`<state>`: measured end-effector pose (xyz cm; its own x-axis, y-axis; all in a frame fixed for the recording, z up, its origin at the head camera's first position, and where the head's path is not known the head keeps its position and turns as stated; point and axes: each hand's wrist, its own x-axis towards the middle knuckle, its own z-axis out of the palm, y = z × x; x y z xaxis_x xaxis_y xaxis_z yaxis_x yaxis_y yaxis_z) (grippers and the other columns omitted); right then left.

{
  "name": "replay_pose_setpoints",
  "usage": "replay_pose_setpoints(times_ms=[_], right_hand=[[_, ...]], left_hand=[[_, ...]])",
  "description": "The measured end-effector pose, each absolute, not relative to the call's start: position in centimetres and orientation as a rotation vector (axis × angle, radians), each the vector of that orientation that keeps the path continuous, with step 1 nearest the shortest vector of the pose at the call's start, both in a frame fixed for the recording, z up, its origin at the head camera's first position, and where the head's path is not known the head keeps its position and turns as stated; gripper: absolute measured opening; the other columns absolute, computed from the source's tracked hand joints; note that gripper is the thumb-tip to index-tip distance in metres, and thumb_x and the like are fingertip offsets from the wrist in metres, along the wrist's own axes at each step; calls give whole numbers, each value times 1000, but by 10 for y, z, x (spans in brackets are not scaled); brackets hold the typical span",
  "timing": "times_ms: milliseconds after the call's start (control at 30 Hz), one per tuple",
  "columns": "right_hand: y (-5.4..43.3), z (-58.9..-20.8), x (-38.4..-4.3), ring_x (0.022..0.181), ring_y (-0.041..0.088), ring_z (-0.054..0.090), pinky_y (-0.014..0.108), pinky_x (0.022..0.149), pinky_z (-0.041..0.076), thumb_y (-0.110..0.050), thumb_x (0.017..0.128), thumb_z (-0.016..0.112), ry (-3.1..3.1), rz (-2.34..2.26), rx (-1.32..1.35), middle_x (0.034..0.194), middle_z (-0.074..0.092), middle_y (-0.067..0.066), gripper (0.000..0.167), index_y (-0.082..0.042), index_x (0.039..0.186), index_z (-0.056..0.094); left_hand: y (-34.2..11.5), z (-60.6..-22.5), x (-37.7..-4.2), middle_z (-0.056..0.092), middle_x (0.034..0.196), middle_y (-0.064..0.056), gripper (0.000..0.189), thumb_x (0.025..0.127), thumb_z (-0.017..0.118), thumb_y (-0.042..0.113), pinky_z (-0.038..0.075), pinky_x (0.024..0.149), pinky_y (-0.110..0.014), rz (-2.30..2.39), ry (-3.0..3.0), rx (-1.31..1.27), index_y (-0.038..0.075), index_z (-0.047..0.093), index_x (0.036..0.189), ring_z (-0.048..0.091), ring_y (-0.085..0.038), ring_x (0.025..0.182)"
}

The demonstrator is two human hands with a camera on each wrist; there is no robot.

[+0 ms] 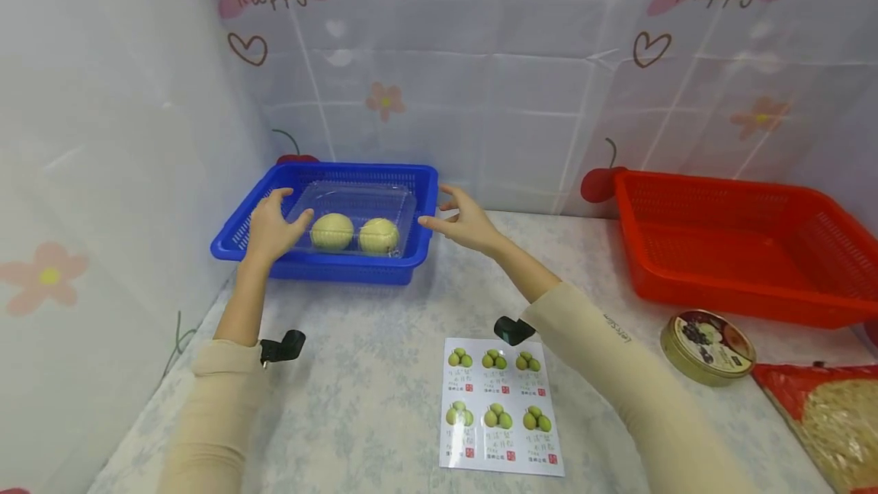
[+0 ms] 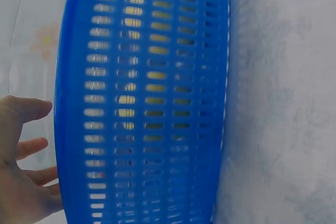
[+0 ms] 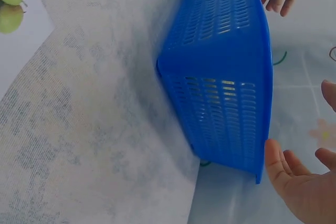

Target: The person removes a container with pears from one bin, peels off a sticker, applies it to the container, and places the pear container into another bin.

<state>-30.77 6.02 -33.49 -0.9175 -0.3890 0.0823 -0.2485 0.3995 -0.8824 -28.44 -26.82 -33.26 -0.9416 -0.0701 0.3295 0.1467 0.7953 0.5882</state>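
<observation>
In the head view a blue plastic basket point(image 1: 343, 271) stands against the back curtain. Inside it lies a clear plastic box point(image 1: 363, 193) with two pale yellow, ridged round things point(image 1: 332, 232) showing through. My left hand point(image 1: 270, 229) hovers over the basket's left part, fingers spread and slightly bent. By the right rim is my right hand point(image 1: 466, 223), thumb and fingers apart; whether it touches the rim I cannot tell. The left wrist view has the left hand point(image 2: 26, 166) beyond the slotted basket wall point(image 2: 139, 156). Neither hand holds anything.
A red basket point(image 1: 727, 292) stands at the right. Before it are a round tin point(image 1: 709, 345) and a red-edged bag point(image 1: 837, 418) of pale contents. A sheet of pear stickers point(image 1: 501, 406) lies at the front middle. Printed curtains point(image 1: 480, 59) border the table.
</observation>
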Motion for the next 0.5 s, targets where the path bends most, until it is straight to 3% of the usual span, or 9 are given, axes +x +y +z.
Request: replay_pose_setpoints(times_ms=[100,333,500], right_hand=[[51,-331,-310,119,34,51,43,87,52,-37,85,68,2522,-1527,-591,140,41,21,82,-13,149,22],[31,-321,-315,105,34,61,40,87,52,-35,87,67,2466,-1478,-592,144,36,22,83,-13,150,19],[17,-315,-318,123,32,49,37,89,51,-34,87,67,2386,-1507,-520,149,29,21,84,-15,151,17]], left_hand=[[-278,-329,-288,36,138,-34,69,93,55,33,30,100,-63,-918,-2789,-52,-5,28,143,34,-49,126],[-290,-322,-299,26,141,-39,85,94,51,44,33,99,-63,-958,-3075,-114,-6,8,147,30,-51,128],[-293,-323,-304,20,145,-38,88,93,52,46,32,100,-63,-1027,-3094,-95,-6,5,148,28,-51,130]])
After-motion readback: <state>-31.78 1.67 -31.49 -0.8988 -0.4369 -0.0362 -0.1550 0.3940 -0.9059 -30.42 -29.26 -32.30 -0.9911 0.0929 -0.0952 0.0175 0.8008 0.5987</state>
